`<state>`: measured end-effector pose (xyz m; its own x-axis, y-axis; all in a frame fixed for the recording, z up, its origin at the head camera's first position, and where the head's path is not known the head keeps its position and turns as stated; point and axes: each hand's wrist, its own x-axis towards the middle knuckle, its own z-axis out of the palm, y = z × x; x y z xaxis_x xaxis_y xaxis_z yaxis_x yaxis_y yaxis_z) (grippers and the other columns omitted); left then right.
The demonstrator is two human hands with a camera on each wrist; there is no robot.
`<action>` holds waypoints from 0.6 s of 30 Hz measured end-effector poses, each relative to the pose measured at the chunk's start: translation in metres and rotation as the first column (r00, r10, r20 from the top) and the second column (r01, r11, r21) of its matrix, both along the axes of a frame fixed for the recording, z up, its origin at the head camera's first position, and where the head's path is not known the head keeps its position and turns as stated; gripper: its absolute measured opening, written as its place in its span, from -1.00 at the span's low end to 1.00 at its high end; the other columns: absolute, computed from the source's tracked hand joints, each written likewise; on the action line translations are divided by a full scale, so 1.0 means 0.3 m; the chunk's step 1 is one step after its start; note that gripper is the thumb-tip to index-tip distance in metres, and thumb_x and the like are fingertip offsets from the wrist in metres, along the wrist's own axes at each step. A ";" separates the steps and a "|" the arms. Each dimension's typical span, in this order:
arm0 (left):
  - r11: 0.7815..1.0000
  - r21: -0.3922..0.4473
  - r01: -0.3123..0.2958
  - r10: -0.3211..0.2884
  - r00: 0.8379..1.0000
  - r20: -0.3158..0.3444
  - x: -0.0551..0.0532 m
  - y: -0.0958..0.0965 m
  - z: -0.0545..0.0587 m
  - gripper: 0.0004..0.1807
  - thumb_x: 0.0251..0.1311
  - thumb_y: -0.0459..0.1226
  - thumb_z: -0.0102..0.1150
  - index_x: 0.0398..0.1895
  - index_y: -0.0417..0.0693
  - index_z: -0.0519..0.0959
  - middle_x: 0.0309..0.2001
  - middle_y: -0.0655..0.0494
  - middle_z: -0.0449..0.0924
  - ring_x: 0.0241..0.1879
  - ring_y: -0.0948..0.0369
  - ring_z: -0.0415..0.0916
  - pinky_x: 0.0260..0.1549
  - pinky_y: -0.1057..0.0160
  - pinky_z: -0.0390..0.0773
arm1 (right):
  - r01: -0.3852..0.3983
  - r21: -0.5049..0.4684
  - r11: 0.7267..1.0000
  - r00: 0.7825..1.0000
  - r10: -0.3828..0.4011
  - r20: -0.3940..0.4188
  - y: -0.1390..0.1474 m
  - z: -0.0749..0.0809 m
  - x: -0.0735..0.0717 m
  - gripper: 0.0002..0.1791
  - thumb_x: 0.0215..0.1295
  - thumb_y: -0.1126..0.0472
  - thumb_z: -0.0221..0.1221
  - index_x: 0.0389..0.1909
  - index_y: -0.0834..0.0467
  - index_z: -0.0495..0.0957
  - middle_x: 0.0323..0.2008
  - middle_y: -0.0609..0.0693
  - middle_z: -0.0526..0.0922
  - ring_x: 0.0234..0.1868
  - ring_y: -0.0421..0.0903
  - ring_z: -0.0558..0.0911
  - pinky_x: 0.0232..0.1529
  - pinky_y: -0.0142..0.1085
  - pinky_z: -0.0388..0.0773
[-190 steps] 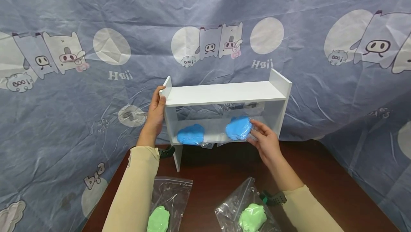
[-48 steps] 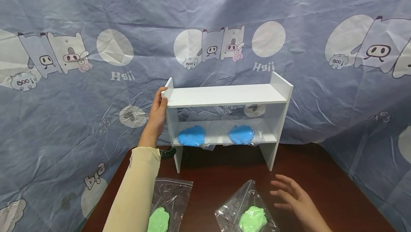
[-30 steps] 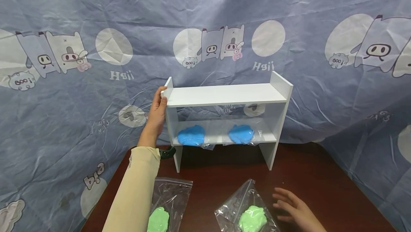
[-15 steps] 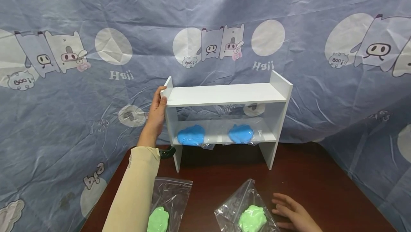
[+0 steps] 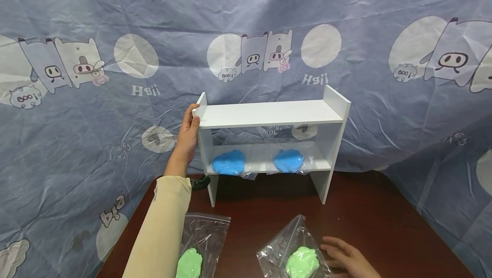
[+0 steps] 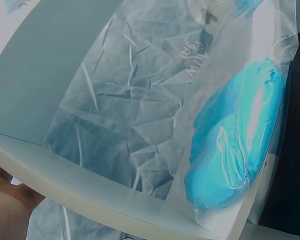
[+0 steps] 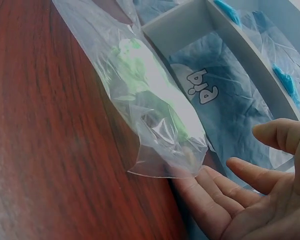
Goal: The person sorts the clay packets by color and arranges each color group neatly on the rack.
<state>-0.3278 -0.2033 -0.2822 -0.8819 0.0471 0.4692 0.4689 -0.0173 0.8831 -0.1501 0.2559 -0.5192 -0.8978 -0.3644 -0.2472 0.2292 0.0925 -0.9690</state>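
Note:
My left hand (image 5: 188,135) grips the left side panel of a small white shelf (image 5: 269,113), thumb at the front. In the left wrist view part of this hand (image 6: 10,210) shows behind the panel edge. Two clear bags with blue clay-like lumps, left (image 5: 229,162) and right (image 5: 289,161), lie on the lower board. My right hand (image 5: 347,258), fingers relaxed and apart, is at the right edge of a zip bag with a light green lump (image 5: 302,261). In the right wrist view its fingertips reach the edge of that bag (image 7: 140,65); whether they touch it I cannot tell.
Another zip bag with a green lump (image 5: 190,263) lies on the dark red table (image 5: 246,222), partly behind my left forearm. A blue-grey printed cloth (image 5: 173,64) hangs behind the shelf and at both sides.
Earlier my right hand held the right blue bag on the lower board; that bag now lies there released. The hand has moved down and left to the right green bag. My left hand stays put.

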 end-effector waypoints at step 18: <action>1.000 0.000 0.006 -0.006 1.000 0.009 0.028 0.009 0.016 -0.55 0.49 -0.08 -0.31 0.40 0.21 0.10 0.41 -0.18 0.04 0.07 0.15 0.26 0.00 0.10 0.28 | 0.010 -0.071 0.997 0.999 -0.008 0.040 -0.007 -0.007 -0.007 -0.49 0.45 0.06 0.02 0.29 0.24 0.29 0.00 -0.10 0.65 -0.07 -0.05 0.69 -0.19 -0.25 0.64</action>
